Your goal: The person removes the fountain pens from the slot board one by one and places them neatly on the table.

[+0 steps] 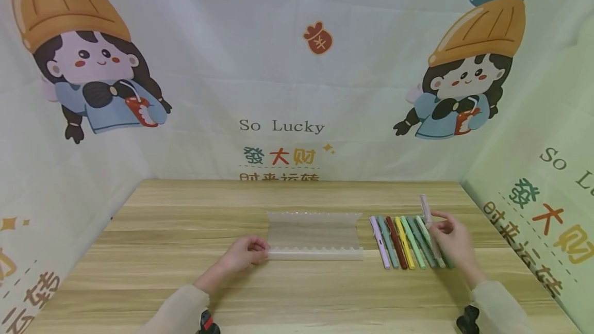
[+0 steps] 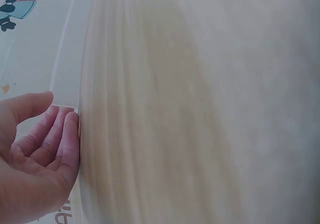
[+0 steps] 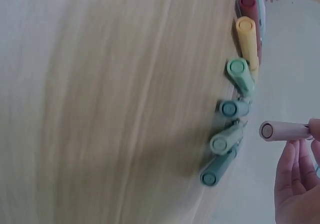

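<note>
A translucent plastic holder point(image 1: 313, 234) with notched edges lies mid-table. My left hand point(image 1: 246, 251) grips the left end of its front strip, thumb to one side and curled fingers at the end; the left wrist view shows these fingertips at the strip point(image 2: 67, 59). At the right, my right hand point(image 1: 452, 238) pinches a pale mauve pen point(image 1: 425, 209) between thumb and fingers, held tilted up above the row of pens point(image 1: 402, 244). In the right wrist view the round end of this mauve pen point(image 3: 285, 131) points away from the fingers, apart from the others.
The row holds several capped pens side by side: a lilac pen point(image 1: 379, 244), a dark red pen point(image 1: 396, 244), a yellow pen point(image 1: 405, 244) and green and blue-grey ones. They lie on a wooden table point(image 1: 185, 215). A printed cloth point(image 1: 204, 66) hangs behind and beside it.
</note>
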### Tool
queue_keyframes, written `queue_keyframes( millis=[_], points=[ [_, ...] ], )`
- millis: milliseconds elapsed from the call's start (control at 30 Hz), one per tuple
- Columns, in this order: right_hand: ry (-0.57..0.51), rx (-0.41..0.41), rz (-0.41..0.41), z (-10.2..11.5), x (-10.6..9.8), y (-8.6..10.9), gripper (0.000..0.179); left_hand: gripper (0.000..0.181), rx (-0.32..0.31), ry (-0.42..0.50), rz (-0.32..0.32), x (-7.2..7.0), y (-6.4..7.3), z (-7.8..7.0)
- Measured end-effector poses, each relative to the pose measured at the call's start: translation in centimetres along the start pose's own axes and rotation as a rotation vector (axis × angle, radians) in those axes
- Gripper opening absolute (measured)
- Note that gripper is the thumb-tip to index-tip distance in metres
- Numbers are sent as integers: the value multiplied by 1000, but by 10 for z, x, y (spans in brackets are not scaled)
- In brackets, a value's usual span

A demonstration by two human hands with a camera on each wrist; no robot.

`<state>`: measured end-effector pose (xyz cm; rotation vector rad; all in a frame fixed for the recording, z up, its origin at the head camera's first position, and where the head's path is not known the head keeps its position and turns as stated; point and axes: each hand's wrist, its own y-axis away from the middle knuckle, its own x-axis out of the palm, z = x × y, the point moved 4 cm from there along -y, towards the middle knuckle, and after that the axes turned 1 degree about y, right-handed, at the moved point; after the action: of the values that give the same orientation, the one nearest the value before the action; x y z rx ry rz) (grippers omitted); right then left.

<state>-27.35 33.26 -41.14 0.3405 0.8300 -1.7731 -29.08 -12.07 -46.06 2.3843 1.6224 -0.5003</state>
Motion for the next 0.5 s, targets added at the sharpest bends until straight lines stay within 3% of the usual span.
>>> queue_keyframes(
  millis=[500],
  points=[
    [175, 27, 12, -22, -27, 3, 30, 16, 2, -1, 4, 0, 0, 0]
  ],
)
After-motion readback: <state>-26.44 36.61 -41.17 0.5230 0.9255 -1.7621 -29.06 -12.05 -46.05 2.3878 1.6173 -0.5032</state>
